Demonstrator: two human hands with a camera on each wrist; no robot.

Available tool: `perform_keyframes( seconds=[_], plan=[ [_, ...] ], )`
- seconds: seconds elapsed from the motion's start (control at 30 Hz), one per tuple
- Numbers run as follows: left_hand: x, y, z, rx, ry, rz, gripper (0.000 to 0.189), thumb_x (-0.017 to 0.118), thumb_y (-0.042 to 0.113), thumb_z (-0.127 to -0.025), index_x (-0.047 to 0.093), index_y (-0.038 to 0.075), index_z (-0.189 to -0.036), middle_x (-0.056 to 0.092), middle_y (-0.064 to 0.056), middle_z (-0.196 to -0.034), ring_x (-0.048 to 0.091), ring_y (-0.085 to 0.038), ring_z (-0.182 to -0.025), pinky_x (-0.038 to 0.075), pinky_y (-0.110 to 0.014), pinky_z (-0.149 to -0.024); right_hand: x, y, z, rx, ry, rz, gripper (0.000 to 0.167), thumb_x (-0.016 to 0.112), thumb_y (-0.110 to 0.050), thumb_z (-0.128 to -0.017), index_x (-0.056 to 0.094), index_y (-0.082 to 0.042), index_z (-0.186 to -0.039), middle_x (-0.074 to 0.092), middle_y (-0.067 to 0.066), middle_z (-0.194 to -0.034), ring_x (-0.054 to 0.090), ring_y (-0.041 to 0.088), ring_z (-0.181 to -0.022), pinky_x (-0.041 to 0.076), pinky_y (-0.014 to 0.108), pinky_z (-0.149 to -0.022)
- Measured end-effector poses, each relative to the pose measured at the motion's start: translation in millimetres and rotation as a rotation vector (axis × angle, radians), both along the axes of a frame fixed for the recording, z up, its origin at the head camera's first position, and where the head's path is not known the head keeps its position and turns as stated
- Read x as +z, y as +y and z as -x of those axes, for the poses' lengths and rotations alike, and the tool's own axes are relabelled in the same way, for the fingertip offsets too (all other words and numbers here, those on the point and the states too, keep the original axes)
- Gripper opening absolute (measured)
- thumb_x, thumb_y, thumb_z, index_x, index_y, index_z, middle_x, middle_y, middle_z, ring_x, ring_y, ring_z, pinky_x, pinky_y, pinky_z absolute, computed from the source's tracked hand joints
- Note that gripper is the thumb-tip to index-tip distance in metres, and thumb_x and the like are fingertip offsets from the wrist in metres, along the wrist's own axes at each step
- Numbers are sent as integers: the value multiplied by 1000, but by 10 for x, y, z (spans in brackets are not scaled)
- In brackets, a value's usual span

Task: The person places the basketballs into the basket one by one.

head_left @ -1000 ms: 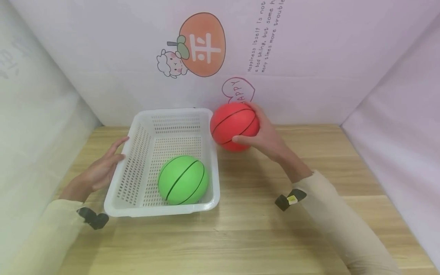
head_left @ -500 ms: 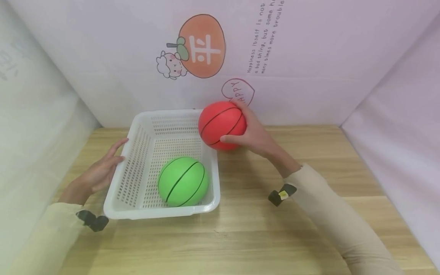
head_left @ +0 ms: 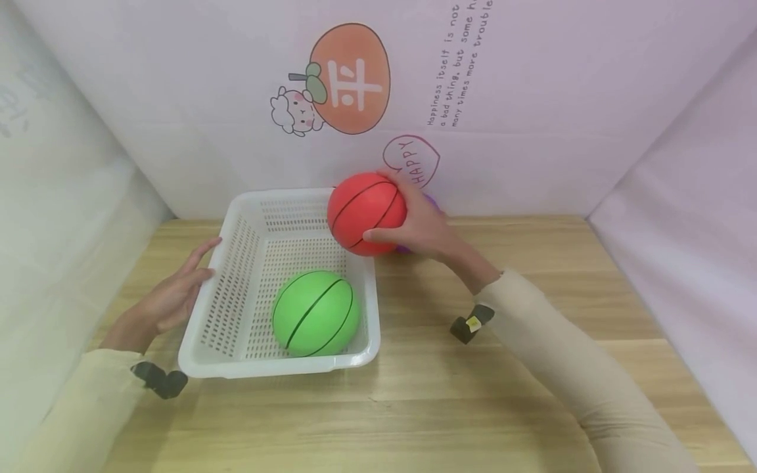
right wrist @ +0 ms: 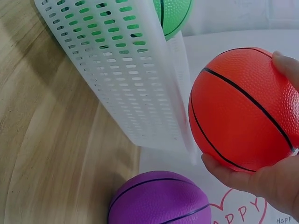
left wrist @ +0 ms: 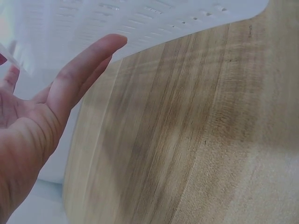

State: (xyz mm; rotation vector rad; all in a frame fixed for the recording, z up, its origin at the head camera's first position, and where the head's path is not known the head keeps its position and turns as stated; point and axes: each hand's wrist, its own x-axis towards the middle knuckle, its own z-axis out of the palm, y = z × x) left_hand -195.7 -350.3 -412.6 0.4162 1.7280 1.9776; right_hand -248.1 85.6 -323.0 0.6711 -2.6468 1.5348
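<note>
My right hand [head_left: 422, 226] grips a red toy basketball [head_left: 361, 213] with black seams, thumb on its near side and fingers over its far side. The ball is raised over the far right corner of a white perforated plastic basket [head_left: 372, 302]. Inside the basket, toward its near right corner, lies a green toy basketball [head_left: 316, 314]. At the basket's left side, my left hand [head_left: 174, 292] has its fingertips and thumb against the rim, fingers mostly straight. A purple toy basketball [right wrist: 159, 200] shows in the right wrist view, largely hidden behind my right hand in the head view.
The basket stands on a wooden tabletop [head_left: 378, 420]. A pale printed cloth [head_left: 520, 157] forms the back wall, and plain pale cloth [head_left: 680, 210] hangs at the sides. The purple ball sits just right of the basket, close to the back cloth.
My right hand has carried the red basketball leftward, from beside the basket's right rim to over its far right corner. The purple basketball has come partly into sight. My left hand stays put.
</note>
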Motion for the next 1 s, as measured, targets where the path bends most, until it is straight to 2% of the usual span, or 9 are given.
perform_keyframes(
  seconds=[0.37, 0.57, 0.73, 1.0],
  plan=[
    [-22, -3, 3, 4, -8, 3, 60, 28, 13, -111, 2, 38, -159, 49, 0, -136, 61, -22, -116, 54, -50, -86, 32, -168, 65, 72, 6, -26, 94, 86, -32, -73, 36, -29, -152, 46, -7, -139, 51, 16, -118, 56, 37, -83],
    [-39, -15, 12, -7, -1, -24, 60, 27, 12, -111, 2, 37, -159, 49, 0, -137, 61, -22, -117, 54, -48, -87, 52, -268, 90, 115, 47, -30, 95, 86, -32, -73, 36, -24, -153, 46, -8, -139, 50, 13, -119, 55, 34, -84],
    [-46, -11, 21, -8, 4, -23, 60, 27, 12, -111, 3, 38, -159, 47, 0, -138, 60, -22, -118, 54, -49, -87, 26, -367, 121, 156, 64, -65, 96, 88, -32, -73, 36, -27, -153, 43, -8, -142, 47, 12, -123, 54, 33, -85],
    [-34, -10, 13, 8, -5, 10, 61, 28, 14, -111, 0, 38, -160, 43, 0, -139, 60, -20, -117, 54, -49, -87, -56, -519, 116, 172, 52, -171, 97, 89, -28, -71, 37, -36, -153, 36, 4, -144, 46, 22, -124, 55, 35, -82]
  ],
)
